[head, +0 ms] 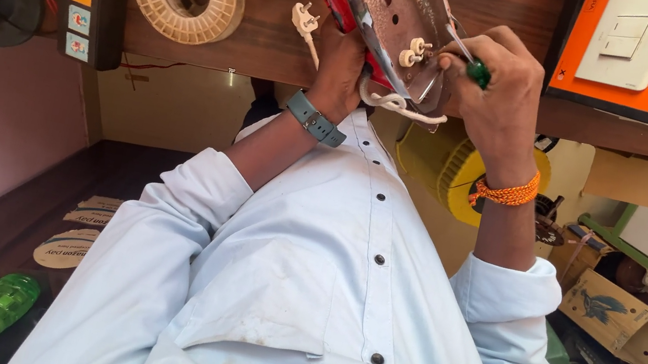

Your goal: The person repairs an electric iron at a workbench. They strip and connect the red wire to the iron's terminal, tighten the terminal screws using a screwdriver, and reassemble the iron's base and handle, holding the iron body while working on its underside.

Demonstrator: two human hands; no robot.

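Your left hand (337,64) clamps the iron (390,7) while your right hand (497,84) pinches the screwdriver (468,61) at a terminal; next, keep the tip seated.

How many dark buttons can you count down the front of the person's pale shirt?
4: one near the collar, one on the upper chest, one mid-chest, one lowest by the pocket. More may lie hidden beyond the picture's edge.

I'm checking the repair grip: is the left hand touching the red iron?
Touching. The head view shows the left hand wrapped against the red iron, fingers pressed to its red body with no gap, while the right hand holds a green-handled screwdriver.
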